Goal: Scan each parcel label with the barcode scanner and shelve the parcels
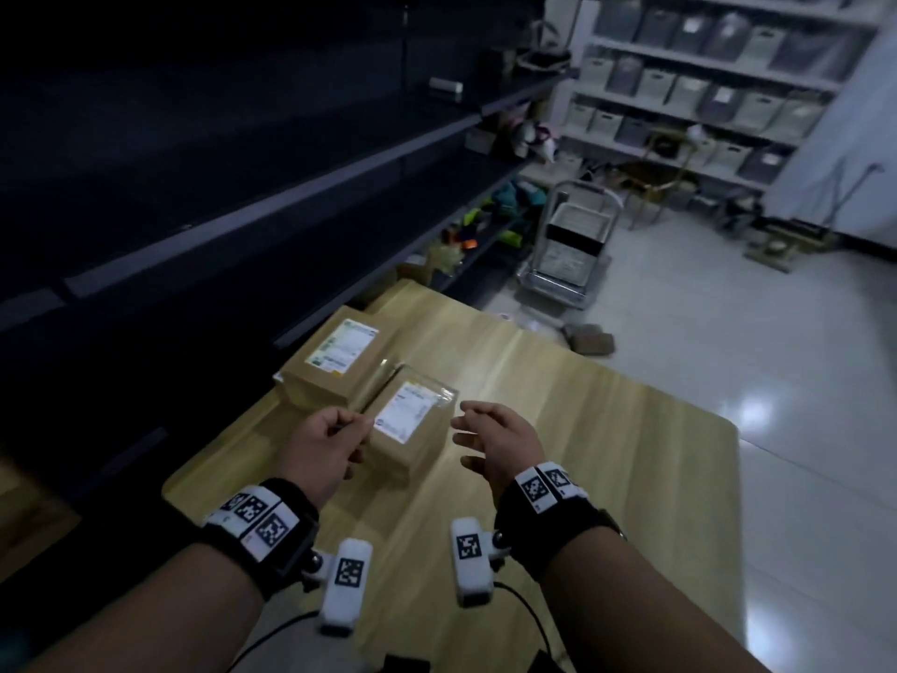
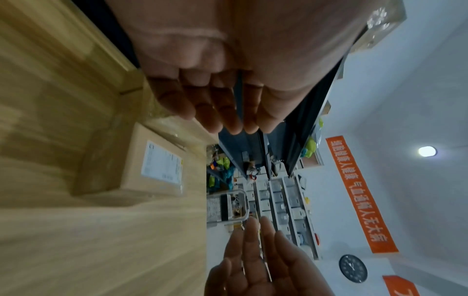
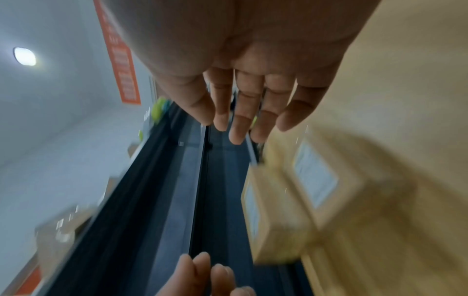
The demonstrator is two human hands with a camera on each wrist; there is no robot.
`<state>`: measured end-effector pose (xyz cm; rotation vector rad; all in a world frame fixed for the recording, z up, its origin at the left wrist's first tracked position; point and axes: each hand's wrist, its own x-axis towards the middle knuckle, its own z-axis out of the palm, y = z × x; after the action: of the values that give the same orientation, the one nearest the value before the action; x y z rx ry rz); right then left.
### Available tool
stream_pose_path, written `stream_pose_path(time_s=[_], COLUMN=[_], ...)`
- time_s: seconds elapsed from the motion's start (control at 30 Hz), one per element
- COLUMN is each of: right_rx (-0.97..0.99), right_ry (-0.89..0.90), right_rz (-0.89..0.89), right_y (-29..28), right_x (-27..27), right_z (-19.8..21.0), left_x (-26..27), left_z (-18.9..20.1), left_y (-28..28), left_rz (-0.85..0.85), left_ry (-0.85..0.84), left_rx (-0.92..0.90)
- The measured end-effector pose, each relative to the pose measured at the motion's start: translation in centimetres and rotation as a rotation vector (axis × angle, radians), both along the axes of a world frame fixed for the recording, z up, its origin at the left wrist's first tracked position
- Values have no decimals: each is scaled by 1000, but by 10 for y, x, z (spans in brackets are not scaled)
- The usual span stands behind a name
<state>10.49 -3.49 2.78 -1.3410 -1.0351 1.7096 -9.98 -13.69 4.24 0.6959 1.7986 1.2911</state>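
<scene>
Two brown cardboard parcels with white labels lie on the wooden table [image 1: 606,429]. The near parcel [image 1: 412,429] sits between my hands, and the far parcel [image 1: 335,357] lies just behind it towards the shelf. My left hand [image 1: 357,429] hovers at the near parcel's left edge with loosely curled fingers and holds nothing. My right hand [image 1: 461,429] hangs open just right of that parcel. The left wrist view shows the near parcel [image 2: 142,166] below my empty left hand [image 2: 228,124]. In the blurred right wrist view my right hand [image 3: 240,128] is open above the parcels [image 3: 329,180]. No scanner is recognisable.
Dark shelving [image 1: 242,211] runs along the left, tight against the table. A folding trolley [image 1: 568,250] stands on the floor beyond the table, with a small box [image 1: 589,340] near it. White racks of bins [image 1: 704,80] line the back wall.
</scene>
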Motion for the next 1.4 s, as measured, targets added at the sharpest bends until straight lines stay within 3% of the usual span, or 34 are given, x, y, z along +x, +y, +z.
stream_pose_path(time_s=[0.2, 0.47, 0.83, 1.1, 1.4], right_rx=[-16, -62, -135, -246, -379], right_ry=[31, 38, 4, -89, -116], right_rz=[-93, -146, -237, -262, -272], right_y=[7, 11, 49, 67, 64], right_x=[70, 84, 51, -2, -45], right_z=[-9, -31, -57, -90, -131], left_x=[52, 55, 4, -35, -52], left_z=[0, -13, -49, -89, -127], left_y=[20, 36, 96, 148, 170], left_rz=[-76, -104, -142, -370, -478], left_ry=[-13, 46, 104, 82, 91], left_rx=[-40, -91, -192, -309, -392])
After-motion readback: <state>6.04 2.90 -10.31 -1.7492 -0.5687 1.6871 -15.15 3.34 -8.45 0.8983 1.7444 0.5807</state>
